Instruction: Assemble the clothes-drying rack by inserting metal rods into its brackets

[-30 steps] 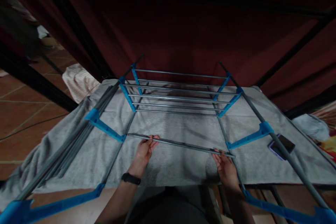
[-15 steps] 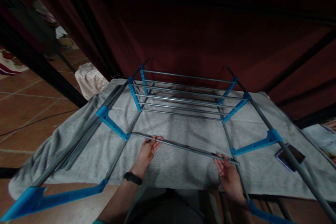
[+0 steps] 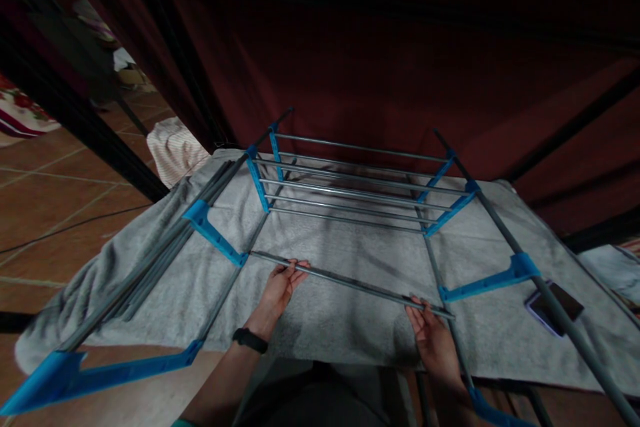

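Right up front, two blue brackets (image 3: pixel 100 373) jut past the near edge of the grey blanket (image 3: pixel 345 330), one toward each near corner. Just beyond come the hands: the right hand (image 3: pixel 434 340), palm up, fingers lightly curled, pinches a loose grey rod (image 3: pixel 355 283) near its right end; the left hand (image 3: pixel 279 288), black band (image 3: pixel 250 340) at the wrist, fingers half closed, has it nearer the left end. That rod spans the near half of the blanket, its left tip right at the middle-left bracket (image 3: pixel 215 233); whether it's seated, I can't tell. Its right tip overlaps a pole, just nearer than the middle-right bracket (image 3: pixel 490 283). A phone (image 3: pixel 567 310) lies toward the right edge, spare tubes (image 3: pixel 160 273) along the left. Farther off, crossbars (image 3: pixel 350 193) link the poles before a dark red curtain (image 3: pixel 350 73) at the far edge.
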### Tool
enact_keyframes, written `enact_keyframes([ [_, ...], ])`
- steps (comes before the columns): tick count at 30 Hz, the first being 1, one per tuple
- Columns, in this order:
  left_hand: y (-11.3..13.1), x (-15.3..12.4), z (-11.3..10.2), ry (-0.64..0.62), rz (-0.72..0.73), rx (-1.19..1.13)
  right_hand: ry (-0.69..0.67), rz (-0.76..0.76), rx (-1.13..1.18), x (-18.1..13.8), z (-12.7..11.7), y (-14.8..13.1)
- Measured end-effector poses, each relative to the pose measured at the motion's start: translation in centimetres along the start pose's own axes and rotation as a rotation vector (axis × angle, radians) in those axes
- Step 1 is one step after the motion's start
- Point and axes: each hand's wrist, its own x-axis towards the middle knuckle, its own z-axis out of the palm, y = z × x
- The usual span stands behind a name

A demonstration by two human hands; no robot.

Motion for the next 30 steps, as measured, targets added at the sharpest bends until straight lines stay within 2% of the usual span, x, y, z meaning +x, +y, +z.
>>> enact_keyframes([
  [20,0.5,-0.1,0.2,0.008,-0.001,0.03,0.033,-0.012,0.034,-0.3,1.1,0.5],
  [30,1.2,-0.5,1.3,0.031,-0.004,0.089,0.054,-0.019,0.111,-0.9,2.4,0.1],
])
